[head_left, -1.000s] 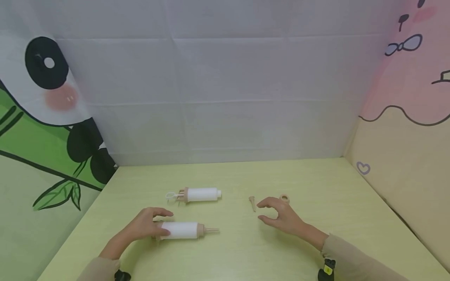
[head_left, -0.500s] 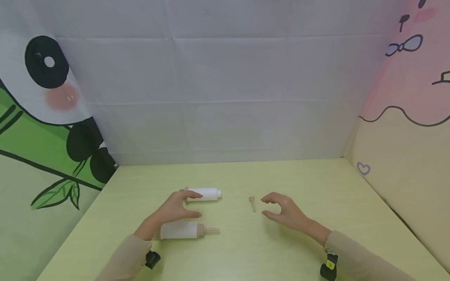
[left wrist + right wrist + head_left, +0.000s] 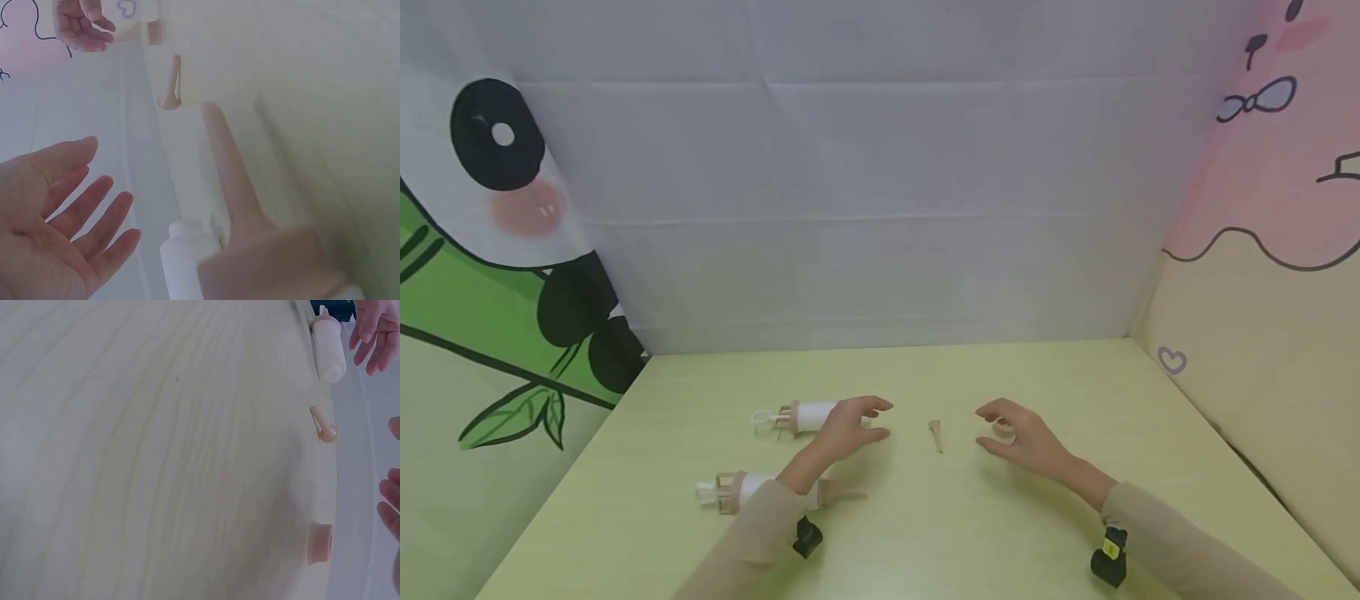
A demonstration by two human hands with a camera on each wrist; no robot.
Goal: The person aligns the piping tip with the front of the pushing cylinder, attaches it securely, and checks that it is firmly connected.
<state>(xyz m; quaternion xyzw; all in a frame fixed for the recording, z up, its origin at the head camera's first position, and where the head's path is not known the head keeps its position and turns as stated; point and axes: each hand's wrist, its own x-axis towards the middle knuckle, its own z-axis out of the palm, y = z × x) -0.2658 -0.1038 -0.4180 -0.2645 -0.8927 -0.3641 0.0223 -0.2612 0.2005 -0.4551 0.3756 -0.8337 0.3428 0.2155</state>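
Observation:
Two syringe-like white tubes with beige ends and white pull handles lie on the table. The back tube [image 3: 812, 416] is partly behind my left hand [image 3: 844, 429], which hovers by its tip with fingers apart and loosely bent. My left forearm crosses in front of the near tube [image 3: 752, 487]; its long beige nozzle [image 3: 234, 169] looms large in the left wrist view. Between my hands lies a small beige cone-shaped nozzle [image 3: 936, 436]. My right hand [image 3: 1026, 437] holds nothing, thumb and fingers spread apart, with a short beige ring [image 3: 320, 543] partly hidden behind it.
The pale yellow table [image 3: 925, 542] is bounded by a grey-white cloth [image 3: 880, 208] at the back. Printed cartoon panels stand on the left and right sides. Each wrist carries a small black camera [image 3: 1107, 565].
My left hand has left the near tube and moved right and away from me, past the back tube's tip. My right hand has shifted slightly right. The tubes stay in place.

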